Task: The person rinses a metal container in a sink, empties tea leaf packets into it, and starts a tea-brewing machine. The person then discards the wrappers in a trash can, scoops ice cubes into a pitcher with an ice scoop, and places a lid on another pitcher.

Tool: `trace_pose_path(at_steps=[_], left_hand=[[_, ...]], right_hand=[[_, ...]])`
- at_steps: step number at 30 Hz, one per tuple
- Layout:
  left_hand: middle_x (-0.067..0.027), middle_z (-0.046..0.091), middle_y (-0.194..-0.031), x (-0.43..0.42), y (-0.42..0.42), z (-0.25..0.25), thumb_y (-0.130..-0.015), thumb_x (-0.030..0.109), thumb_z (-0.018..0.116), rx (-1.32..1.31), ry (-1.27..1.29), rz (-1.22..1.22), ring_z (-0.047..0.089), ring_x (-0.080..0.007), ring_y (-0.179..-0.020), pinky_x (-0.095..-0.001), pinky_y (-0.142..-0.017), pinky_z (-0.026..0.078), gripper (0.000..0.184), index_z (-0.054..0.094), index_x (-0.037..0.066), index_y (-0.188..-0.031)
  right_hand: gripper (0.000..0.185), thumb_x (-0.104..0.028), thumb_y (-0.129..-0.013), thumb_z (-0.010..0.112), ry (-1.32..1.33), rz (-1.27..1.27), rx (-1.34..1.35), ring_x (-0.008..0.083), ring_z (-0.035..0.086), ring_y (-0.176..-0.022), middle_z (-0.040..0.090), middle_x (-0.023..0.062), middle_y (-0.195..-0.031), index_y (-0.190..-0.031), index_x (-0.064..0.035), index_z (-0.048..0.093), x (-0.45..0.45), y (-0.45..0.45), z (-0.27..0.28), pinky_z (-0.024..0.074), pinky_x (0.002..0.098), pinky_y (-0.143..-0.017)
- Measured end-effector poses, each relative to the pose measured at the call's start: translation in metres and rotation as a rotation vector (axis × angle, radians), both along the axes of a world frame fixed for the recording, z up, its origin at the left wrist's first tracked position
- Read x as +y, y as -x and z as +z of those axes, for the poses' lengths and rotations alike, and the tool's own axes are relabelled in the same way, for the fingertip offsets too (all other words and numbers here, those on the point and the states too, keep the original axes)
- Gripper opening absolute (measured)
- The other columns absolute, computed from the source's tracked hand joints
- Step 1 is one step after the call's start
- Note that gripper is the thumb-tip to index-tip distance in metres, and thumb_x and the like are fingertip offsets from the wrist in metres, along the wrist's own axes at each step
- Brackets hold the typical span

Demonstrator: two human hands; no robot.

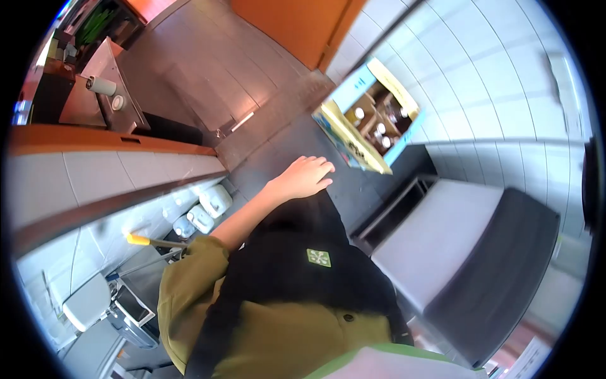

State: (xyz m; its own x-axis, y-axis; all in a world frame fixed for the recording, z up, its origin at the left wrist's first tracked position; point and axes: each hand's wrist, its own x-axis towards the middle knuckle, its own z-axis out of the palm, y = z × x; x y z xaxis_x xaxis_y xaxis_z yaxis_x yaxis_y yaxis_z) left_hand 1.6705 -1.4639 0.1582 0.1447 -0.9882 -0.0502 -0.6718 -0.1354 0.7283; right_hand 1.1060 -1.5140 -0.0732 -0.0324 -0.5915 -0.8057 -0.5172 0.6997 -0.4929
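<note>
My left hand [304,177] reaches forward over the dark floor, in front of the black apron [284,268]. Its fingers are loosely curved with a thumb or finger apart, and nothing shows in them. Closest to it is an open cardboard carton [338,134], yellow and light blue, with several bottles [381,128] standing in its compartments. A gap of floor appears between hand and carton. My right hand is out of view. At the bottom edge lies a white sheet or bag with a green border [398,361]; what holds it is hidden.
A chest with a grey-and-black top [442,237] stands at right, near the tiled wall [499,82]. Plastic jugs [216,201] and a yellow-ended handle [138,239] are at left. Ahead, an orange door [290,28] borders a doorway; a counter [117,85] carries a cylindrical roll [101,86].
</note>
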Motion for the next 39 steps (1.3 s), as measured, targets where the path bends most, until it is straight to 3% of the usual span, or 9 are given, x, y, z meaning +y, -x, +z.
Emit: trace_pose_path(at_steps=[10,12,16,18,25,27,29,31,39], left_hand=[[-0.0117,0.056,-0.093,-0.005,-0.327,-0.038,-0.079,0.026,0.056,-0.234,-0.301,0.452,0.054,-0.0298,-0.092,-0.0401,-0.078,0.042,0.028,0.054,0.005,-0.098],[-0.0124,0.057,-0.094,0.012,-0.398,-0.037,-0.079,0.026,0.056,-0.093,-0.301,0.617,0.054,-0.0306,-0.092,-0.0405,-0.078,0.042,0.028,0.054,0.005,-0.098],[-0.0137,0.057,-0.096,0.054,-0.498,-0.020,-0.080,0.027,0.056,0.011,-0.351,0.889,0.054,-0.0320,-0.092,-0.0416,-0.079,0.043,0.028,0.054,0.005,-0.098],[-0.0148,0.057,-0.097,0.067,-0.543,-0.032,-0.079,0.029,0.056,-0.009,-0.470,0.957,0.054,-0.0322,-0.092,-0.0426,-0.077,0.044,0.031,0.054,0.005,-0.098],[-0.0183,0.056,-0.105,0.119,-0.798,-0.046,-0.079,0.033,0.054,0.122,-0.423,1.156,0.054,-0.0334,-0.098,-0.0421,-0.082,0.043,0.039,0.054,0.003,-0.104],[-0.0179,0.057,-0.105,0.126,-0.870,-0.036,-0.080,0.033,0.053,0.104,-0.414,1.213,0.053,-0.0329,-0.098,-0.0410,-0.084,0.043,0.039,0.053,0.003,-0.105],[-0.0170,0.057,-0.101,0.145,-0.944,-0.028,-0.080,0.032,0.052,0.037,-0.416,1.212,0.054,-0.0307,-0.097,-0.0394,-0.083,0.043,0.039,0.052,0.003,-0.107],[-0.0154,0.058,-0.100,0.170,-0.996,-0.015,-0.082,0.034,0.050,0.081,-0.287,1.195,0.054,-0.0311,-0.097,-0.0402,-0.083,0.043,0.038,0.051,0.005,-0.107],[-0.0161,0.059,-0.098,0.314,-1.223,-0.050,-0.079,0.035,0.052,0.047,-0.487,1.504,0.056,-0.0308,-0.096,-0.0411,-0.079,0.046,0.038,0.056,0.004,-0.101]], right_hand=[[0.023,-0.026,-0.084,0.045,-0.209,0.107,-0.019,0.0215,0.057,-0.076,0.057,0.0078,-0.089,-0.097,-0.0079,0.052,-0.291,-0.390,-0.022,0.0438,0.0329,-0.057],[0.019,-0.025,-0.081,0.048,0.263,1.202,-0.084,0.0183,0.057,-0.066,0.058,0.0050,-0.075,-0.082,-0.0086,0.059,-0.357,-0.567,0.011,0.0424,0.0303,-0.051],[0.024,-0.025,-0.078,0.046,0.138,1.014,-0.077,0.0153,0.055,-0.058,0.060,0.0080,-0.070,-0.085,-0.0061,0.059,-0.442,-0.928,-0.014,0.0408,0.0276,-0.047],[0.012,-0.011,-0.080,0.048,0.401,0.925,-0.620,0.0149,0.052,-0.054,0.057,0.0074,-0.065,-0.087,-0.0040,0.056,-0.446,-1.106,-0.013,0.0416,0.0270,-0.046],[0.033,-0.037,-0.089,0.047,0.543,1.241,-1.123,0.0077,0.054,-0.062,0.059,0.0035,-0.071,-0.094,-0.0056,0.055,-0.242,-1.523,0.122,0.0383,0.0189,-0.048],[0.039,-0.045,-0.084,0.053,0.434,1.407,-0.978,0.0099,0.054,-0.063,0.059,0.0021,-0.071,-0.090,-0.0068,0.057,-0.196,-1.574,0.074,0.0431,0.0242,-0.053],[0.023,-0.018,-0.082,0.043,0.334,1.789,-0.623,0.0122,0.053,-0.070,0.059,0.0039,-0.075,-0.085,-0.0036,0.061,-0.164,-1.599,0.035,0.0442,0.0263,-0.064],[0.033,-0.031,-0.084,0.044,0.108,2.079,-0.067,0.0176,0.054,-0.080,0.060,0.0065,-0.081,-0.091,-0.0037,0.061,-0.130,-1.616,0.032,0.0436,0.0313,-0.073],[0.039,-0.040,-0.088,0.045,-0.494,2.085,-0.247,0.0147,0.055,-0.084,0.060,0.0064,-0.088,-0.104,-0.0073,0.059,-0.030,-1.882,0.065,0.0424,0.0302,-0.077]])
